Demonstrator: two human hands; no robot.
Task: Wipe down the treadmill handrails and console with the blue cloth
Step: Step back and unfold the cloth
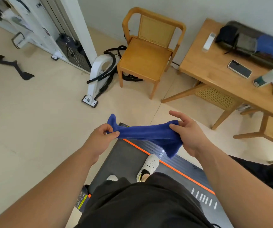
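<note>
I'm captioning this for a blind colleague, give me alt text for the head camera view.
A person standing on a treadmill deck stretches a blue cloth between the left hand and right hand, pinched in the fingers of each. Beyond stand a wooden chair and a wooden table holding a phone and spray bottle.
</note>
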